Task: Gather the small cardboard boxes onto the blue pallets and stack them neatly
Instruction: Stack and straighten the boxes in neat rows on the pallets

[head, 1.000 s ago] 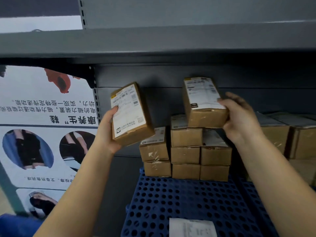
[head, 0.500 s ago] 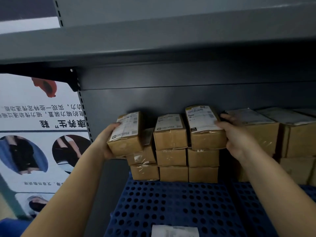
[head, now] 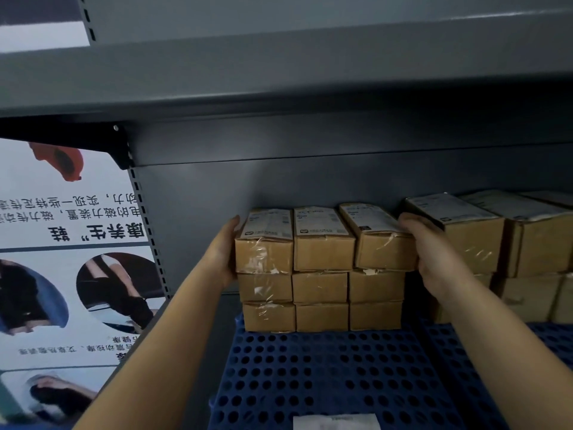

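Note:
Small brown cardboard boxes with white labels stand three wide and three high at the back of a blue perforated pallet (head: 325, 373). My left hand (head: 221, 252) lies flat against the left side of the top-left box (head: 265, 252), which sits square on its column. My right hand (head: 434, 252) grips the right side of the top-right box (head: 381, 252), fingers curled over its far top edge. That box sits slightly skewed and overhangs its column to the right. The top-middle box (head: 322, 249) stands between them.
More boxes (head: 539, 243) are stacked to the right on a second blue pallet (head: 552, 339). A grey metal shelf (head: 279, 72) hangs low overhead, with a grey back panel behind the stack. A poster (head: 62, 259) fills the left. A white paper (head: 336, 422) lies on the pallet's front.
Both hands brought their boxes down from the air onto the stack, completing a third layer. The left box now sits flush on its column.

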Available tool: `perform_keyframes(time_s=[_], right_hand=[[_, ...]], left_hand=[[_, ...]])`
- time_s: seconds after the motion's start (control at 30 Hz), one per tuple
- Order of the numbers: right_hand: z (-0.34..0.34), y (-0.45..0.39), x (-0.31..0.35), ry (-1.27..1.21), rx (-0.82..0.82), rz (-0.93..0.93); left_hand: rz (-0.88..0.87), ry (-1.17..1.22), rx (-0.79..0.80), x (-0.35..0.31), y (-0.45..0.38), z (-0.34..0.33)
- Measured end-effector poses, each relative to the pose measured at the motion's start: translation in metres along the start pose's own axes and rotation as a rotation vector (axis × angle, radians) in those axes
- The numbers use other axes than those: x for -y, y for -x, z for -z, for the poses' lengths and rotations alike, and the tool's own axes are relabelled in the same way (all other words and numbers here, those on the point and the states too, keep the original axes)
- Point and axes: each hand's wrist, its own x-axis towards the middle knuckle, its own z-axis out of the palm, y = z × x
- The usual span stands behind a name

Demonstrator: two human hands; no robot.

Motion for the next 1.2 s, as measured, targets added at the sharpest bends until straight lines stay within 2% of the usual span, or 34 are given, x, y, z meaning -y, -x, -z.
perform_keyframes(time_s=[0.37, 0.77, 1.2], right_hand=[[0.001, 0.006, -0.008, -0.123, 0.043, 0.036], [0.004, 0.025, -0.028, -0.197, 0.067, 0.111], [0.006, 0.035, -0.036, -0.211, 0.101, 0.101]], left_hand=[[-0.213, -0.117, 0.083, 0.013, 0.019, 0.022], [-0.409, -0.127, 0.06, 0.031, 0.032, 0.037], [-0.436, -0.048, -0.035, 0.031, 0.029, 0.049]])
